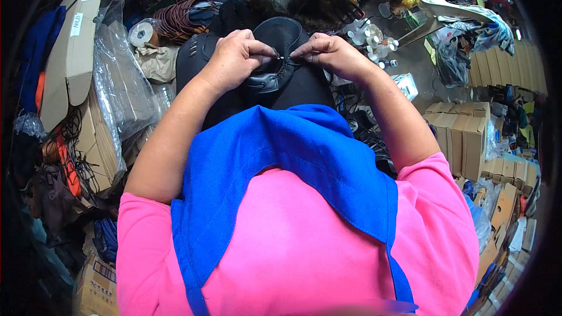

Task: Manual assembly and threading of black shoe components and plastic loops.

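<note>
A black leather shoe upper [275,36] lies across my lap, with a row of stitches along its curved edge. From its left side my left hand [241,57] reaches in, thumb and forefinger pinched at a tiny shiny sliver too small to name. Opposite it, my right hand [335,55] is also closed, its fingertips pressed together just over the stitched edge. Whatever the right fingers pinch is too fine to make out. A small gap separates the two hands. Another black leather piece [194,52] with pale stitches rests at my left knee.
To the left are a coil of brown cord [184,13], a white spool [140,34], clear plastic sheeting [120,76] and cardboard [76,52]. Several small white-capped bottles [373,41] stand beyond my right hand. Cardboard boxes [462,140] are stacked at the right.
</note>
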`<act>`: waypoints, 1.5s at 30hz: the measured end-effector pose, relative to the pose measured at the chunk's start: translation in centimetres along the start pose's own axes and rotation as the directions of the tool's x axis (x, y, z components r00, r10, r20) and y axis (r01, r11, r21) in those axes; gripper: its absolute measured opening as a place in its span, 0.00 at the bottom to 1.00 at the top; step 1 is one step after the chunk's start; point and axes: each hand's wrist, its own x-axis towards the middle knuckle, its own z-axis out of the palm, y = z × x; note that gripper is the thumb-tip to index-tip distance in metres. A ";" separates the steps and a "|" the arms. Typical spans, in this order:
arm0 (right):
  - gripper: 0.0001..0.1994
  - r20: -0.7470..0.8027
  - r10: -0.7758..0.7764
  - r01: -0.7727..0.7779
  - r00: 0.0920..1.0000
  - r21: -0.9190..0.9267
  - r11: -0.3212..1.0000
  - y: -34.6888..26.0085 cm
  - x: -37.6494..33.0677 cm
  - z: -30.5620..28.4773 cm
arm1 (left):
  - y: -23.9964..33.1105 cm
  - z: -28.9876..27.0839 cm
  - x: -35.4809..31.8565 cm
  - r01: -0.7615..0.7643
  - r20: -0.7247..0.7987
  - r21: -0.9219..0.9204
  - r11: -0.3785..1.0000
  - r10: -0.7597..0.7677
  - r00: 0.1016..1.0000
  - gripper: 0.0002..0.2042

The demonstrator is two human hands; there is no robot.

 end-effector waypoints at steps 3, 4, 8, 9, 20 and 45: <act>0.12 0.022 -0.007 0.005 1.000 0.059 0.998 0.5 0.1 0.1 | -0.3 0.4 0.6 0.038 0.038 -0.197 0.980 -0.031 0.999 0.08; 0.12 0.031 -0.011 0.008 0.999 0.070 0.998 0.6 0.2 0.2 | -0.5 0.4 1.0 0.028 0.063 -0.222 0.975 -0.015 0.998 0.08; 0.13 0.016 -0.025 0.025 1.000 0.033 0.999 0.0 0.1 0.2 | 0.4 -0.8 1.4 -0.130 0.091 -0.081 0.988 0.138 0.986 0.07; 0.13 0.014 -0.024 0.023 1.000 0.034 0.999 -0.2 -0.2 0.3 | 0.8 -1.3 1.2 -0.244 0.092 0.088 0.966 0.236 0.967 0.08; 0.13 -0.103 0.155 -0.101 0.983 0.410 0.907 -0.6 -0.3 2.0 | 1.0 0.3 0.4 0.406 0.286 -0.451 0.795 -0.302 0.909 0.09; 0.06 -0.212 0.012 0.000 0.977 0.056 0.998 1.1 -3.6 0.6 | 2.4 -1.1 0.6 0.085 0.248 -0.029 0.996 -0.075 0.966 0.09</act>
